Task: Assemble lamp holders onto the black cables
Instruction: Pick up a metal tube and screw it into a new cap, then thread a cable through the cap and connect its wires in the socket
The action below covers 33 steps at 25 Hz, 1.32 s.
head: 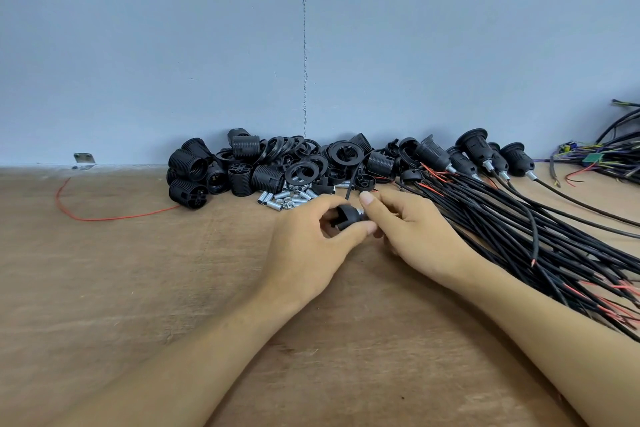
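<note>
Head view of the assembly at mid-worktop (138, 288). We see the left hand (304, 250) with its grip closed on a small black holder cap (346, 218), thumb below and fingers curled over the top; the right hand (412, 229) meets it from the other side, thumb (367, 199) raised and fingers pinched against what looks like a short metal tube (362, 215) at the cap's neck — its grip is closed on that part, though the contact itself is largely hidden. A thin black cable (350, 184) rises from between the two hands and curves back toward the pile; we judge that it is being threaded through the cap, which would explain why both hands hold the piece clear of the wood and close to the body.

The stock is laid out for reach: loose threaded holder bodies (194, 166) and rings (304, 170) heaped against the grey wall (173, 45); metal tubes and nuts (284, 199) scattered just in front of them, near the left hand; the bundle of black cables (519, 236) fanned out at the right, its bared red ends pointing both ways. Finished holders (474, 149) already on their cables lie at the far right of the heap — so several units are done and many remain. A stray red wire (104, 217) loops at left, well apart from the work.
</note>
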Each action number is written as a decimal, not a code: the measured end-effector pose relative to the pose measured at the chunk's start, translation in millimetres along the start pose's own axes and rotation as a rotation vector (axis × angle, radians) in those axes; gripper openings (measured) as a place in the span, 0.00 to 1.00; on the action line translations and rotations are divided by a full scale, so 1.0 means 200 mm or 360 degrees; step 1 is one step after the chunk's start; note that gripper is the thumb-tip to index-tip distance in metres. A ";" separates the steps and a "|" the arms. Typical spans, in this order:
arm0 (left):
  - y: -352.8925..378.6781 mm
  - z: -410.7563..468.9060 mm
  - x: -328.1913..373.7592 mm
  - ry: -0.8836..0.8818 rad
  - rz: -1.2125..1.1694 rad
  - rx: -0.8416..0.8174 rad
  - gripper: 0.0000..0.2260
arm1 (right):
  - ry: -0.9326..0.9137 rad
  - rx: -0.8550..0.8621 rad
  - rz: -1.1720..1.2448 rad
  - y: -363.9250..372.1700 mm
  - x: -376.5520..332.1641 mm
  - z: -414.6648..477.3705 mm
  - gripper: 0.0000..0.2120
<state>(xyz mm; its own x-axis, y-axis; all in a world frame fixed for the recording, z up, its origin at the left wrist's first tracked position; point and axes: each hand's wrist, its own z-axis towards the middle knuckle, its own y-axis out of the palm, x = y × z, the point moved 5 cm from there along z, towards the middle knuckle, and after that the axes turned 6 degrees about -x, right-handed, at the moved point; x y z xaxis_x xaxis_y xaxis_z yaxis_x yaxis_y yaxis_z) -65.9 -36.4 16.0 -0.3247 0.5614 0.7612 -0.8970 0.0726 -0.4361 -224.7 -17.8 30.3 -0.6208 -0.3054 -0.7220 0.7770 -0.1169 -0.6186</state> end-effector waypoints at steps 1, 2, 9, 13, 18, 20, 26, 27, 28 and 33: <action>0.00 0.00 0.00 -0.0025 -0.0064 -0.0046 0.04 | -0.0024 -0.0024 0.0064 0.00 0.00 0.00 0.19; 0.01 0.01 0.01 -0.0072 -0.0166 -0.0100 0.05 | -0.0043 -0.0051 0.0084 0.00 0.00 0.00 0.18; 0.00 0.00 0.03 0.0067 -0.0092 -0.0067 0.08 | 0.0199 -0.0152 0.0040 0.03 0.03 0.03 0.23; -0.01 -0.02 0.08 0.0327 0.0295 0.0148 0.20 | 0.0360 -0.0252 0.0564 0.05 0.03 0.03 0.25; -0.02 -0.02 0.06 0.0118 -0.0030 0.0146 0.12 | 0.0058 -0.0102 0.0182 0.02 0.02 0.01 0.26; -0.01 -0.01 0.04 0.0041 -0.0104 0.0105 0.16 | 0.0003 -0.0115 0.0189 0.03 0.01 0.01 0.25; -0.01 -0.02 0.06 0.0116 -0.0073 0.0169 0.12 | 0.0221 -0.0200 0.0076 0.04 0.05 0.04 0.24; -0.01 -0.02 0.07 0.0154 -0.0034 0.0178 0.13 | 0.0247 -0.0236 0.0103 0.04 0.05 0.04 0.24; -0.02 -0.02 0.08 0.0200 0.0032 0.0185 0.14 | 0.0266 -0.0274 0.0159 0.04 0.06 0.05 0.24; -0.02 -0.03 0.11 0.0361 0.0284 0.0246 0.15 | 0.0214 -0.0061 -0.0068 0.02 0.04 0.02 0.25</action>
<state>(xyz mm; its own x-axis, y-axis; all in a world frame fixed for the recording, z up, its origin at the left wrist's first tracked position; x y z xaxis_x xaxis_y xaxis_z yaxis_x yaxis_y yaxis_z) -66.5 -18.9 31.1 -0.4212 0.7248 0.5452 -0.8726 -0.1599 -0.4615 -225.8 -24.5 22.3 -0.6635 -0.1715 -0.7282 0.7467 -0.0900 -0.6591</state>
